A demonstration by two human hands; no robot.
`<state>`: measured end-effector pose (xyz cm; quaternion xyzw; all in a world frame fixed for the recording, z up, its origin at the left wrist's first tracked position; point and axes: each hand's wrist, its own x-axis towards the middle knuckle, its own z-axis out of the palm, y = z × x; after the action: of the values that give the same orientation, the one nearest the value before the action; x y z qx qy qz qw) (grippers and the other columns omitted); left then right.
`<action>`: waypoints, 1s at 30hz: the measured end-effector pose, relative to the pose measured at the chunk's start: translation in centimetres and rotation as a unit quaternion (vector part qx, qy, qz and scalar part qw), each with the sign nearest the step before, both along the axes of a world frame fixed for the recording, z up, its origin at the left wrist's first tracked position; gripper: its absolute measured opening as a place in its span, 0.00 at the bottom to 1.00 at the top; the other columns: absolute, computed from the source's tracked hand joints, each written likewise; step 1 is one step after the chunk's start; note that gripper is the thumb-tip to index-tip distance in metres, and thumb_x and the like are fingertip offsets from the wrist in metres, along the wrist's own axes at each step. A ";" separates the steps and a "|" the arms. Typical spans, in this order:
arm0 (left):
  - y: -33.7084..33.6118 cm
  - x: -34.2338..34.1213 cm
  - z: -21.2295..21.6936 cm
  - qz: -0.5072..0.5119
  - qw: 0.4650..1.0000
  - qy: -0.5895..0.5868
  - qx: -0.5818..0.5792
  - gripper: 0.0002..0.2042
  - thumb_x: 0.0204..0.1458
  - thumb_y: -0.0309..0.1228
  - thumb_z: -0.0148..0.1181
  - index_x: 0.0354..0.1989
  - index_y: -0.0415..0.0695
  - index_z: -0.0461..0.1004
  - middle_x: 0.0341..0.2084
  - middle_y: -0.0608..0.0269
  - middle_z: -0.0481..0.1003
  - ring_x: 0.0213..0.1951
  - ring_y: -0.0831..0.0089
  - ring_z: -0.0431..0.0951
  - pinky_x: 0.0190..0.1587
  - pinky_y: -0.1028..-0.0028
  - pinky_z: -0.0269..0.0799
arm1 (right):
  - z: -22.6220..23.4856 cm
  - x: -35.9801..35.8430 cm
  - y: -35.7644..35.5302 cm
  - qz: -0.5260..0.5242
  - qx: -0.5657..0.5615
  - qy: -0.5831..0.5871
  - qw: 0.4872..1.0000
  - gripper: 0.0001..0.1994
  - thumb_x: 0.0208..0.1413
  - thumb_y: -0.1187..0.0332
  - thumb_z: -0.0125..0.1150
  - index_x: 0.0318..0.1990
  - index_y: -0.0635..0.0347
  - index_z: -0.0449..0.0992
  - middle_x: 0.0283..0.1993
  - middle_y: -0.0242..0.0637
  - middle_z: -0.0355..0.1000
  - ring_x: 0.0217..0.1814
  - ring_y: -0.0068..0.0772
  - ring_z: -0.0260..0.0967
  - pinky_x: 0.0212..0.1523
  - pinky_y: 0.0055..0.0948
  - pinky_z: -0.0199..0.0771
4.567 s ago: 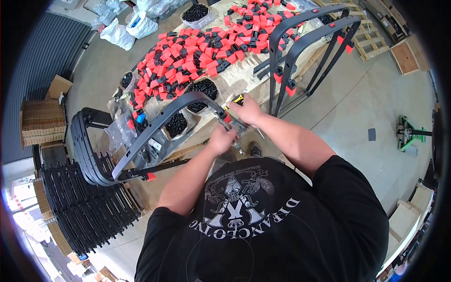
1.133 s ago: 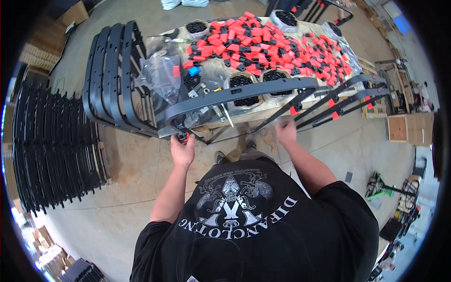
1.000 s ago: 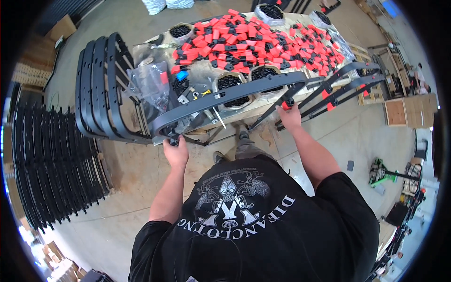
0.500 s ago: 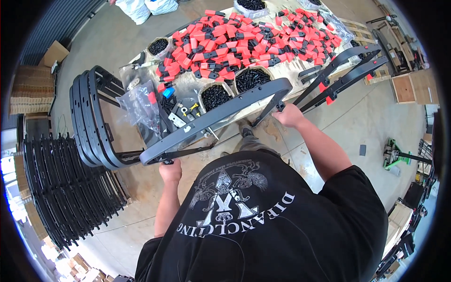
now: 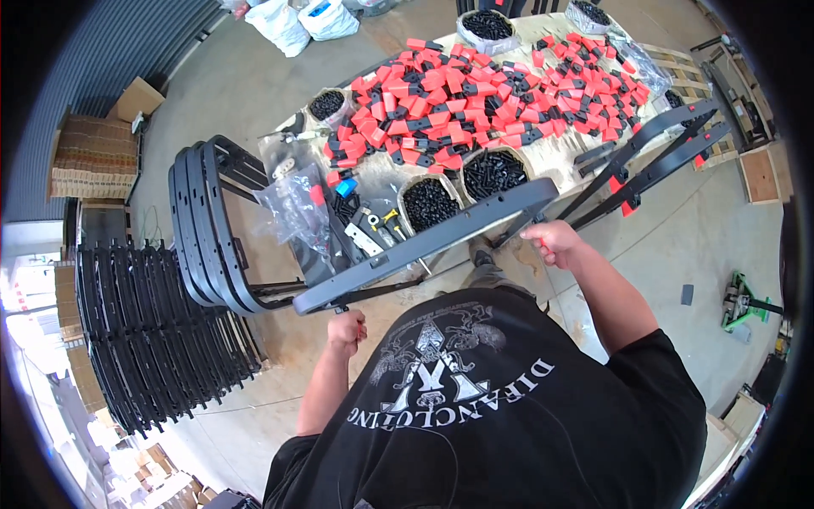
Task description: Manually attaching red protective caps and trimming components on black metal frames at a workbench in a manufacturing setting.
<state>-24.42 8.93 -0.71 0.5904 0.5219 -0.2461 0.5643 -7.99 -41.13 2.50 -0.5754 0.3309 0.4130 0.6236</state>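
Observation:
A long black metal frame with rounded ends (image 5: 424, 250) stands slanted in front of me, along the table's near edge. My left hand (image 5: 346, 331) is closed just below the frame's left end, by a small dark fitting there; whatever its fingers hold is hidden. Close to the right end, my right hand (image 5: 555, 243) is closed with curled fingers near a dark bracket under the bar. I cannot make out what is in it. On the table behind the frame lie a wrench with a yellow part (image 5: 388, 217), a blue object (image 5: 346, 187) and a clear plastic bag (image 5: 297, 208).
A heap of red-and-black plastic parts (image 5: 458, 97) covers much of the table, with bags of small black pieces (image 5: 494, 174) around it. More black frames (image 5: 199, 229) stand at left, beside stacked black racks (image 5: 161, 335). Another frame (image 5: 657, 153) leans at right. A green pallet jack (image 5: 746, 304) is farther right.
The view has shifted, so the whole scene sits lower and farther right. My right hand's fingers have drawn back from the bracket and curled. The frame stays about where it was against the table.

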 end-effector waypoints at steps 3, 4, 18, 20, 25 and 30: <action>-0.3 0.3 1.5 0.023 0.999 -0.027 -0.041 0.08 0.53 0.27 0.60 0.24 0.42 0.71 0.15 0.62 0.69 0.14 0.71 0.67 0.16 0.70 0.62 | 0.6 -0.1 0.1 0.015 -0.023 0.010 1.000 0.14 0.57 0.59 0.68 0.26 0.51 0.69 0.22 0.24 0.60 0.19 0.17 0.54 0.15 0.20 0.47; -0.5 0.1 2.1 0.039 0.996 -0.065 -0.055 0.08 0.53 0.29 0.61 0.25 0.43 0.71 0.15 0.62 0.69 0.15 0.71 0.68 0.17 0.71 0.63 | 0.3 -0.2 -0.5 0.020 -0.022 0.004 1.000 0.14 0.57 0.59 0.68 0.26 0.51 0.69 0.22 0.24 0.60 0.19 0.17 0.54 0.15 0.20 0.47; 0.8 -1.6 1.8 0.219 0.926 -0.035 -0.305 0.14 0.56 0.40 0.67 0.27 0.50 0.68 0.16 0.73 0.65 0.13 0.82 0.58 0.14 0.82 0.52 | 3.6 -0.9 0.1 -0.137 -0.006 0.026 0.990 0.18 0.67 0.54 0.58 0.28 0.54 0.68 0.22 0.28 0.62 0.16 0.19 0.51 0.16 0.21 0.46; 0.3 -1.7 1.8 0.206 0.927 -0.035 -0.311 0.15 0.56 0.41 0.67 0.28 0.51 0.67 0.16 0.73 0.64 0.13 0.82 0.58 0.14 0.82 0.51 | 3.9 -0.5 -0.1 -0.120 -0.014 0.026 0.992 0.18 0.67 0.53 0.57 0.28 0.54 0.68 0.22 0.29 0.61 0.16 0.19 0.50 0.15 0.21 0.46; 0.7 -1.6 3.5 0.242 0.920 -0.035 -0.306 0.16 0.57 0.44 0.65 0.29 0.49 0.67 0.17 0.71 0.64 0.13 0.82 0.57 0.13 0.83 0.50 | 4.9 -0.8 1.7 -0.107 -0.017 0.043 0.993 0.18 0.67 0.53 0.56 0.29 0.55 0.66 0.23 0.28 0.59 0.16 0.19 0.48 0.14 0.20 0.45; 0.3 -2.8 3.3 0.290 0.895 -0.106 -0.322 0.18 0.61 0.49 0.59 0.34 0.45 0.68 0.20 0.70 0.65 0.15 0.83 0.58 0.14 0.82 0.48 | 4.0 -0.8 0.6 -0.129 0.026 0.015 0.991 0.18 0.66 0.52 0.56 0.33 0.59 0.68 0.24 0.29 0.61 0.16 0.17 0.50 0.13 0.18 0.45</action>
<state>-27.19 9.27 2.61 0.2208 0.4991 -0.1618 0.8222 -8.84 -40.53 6.47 -0.5055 0.4008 0.3458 0.6813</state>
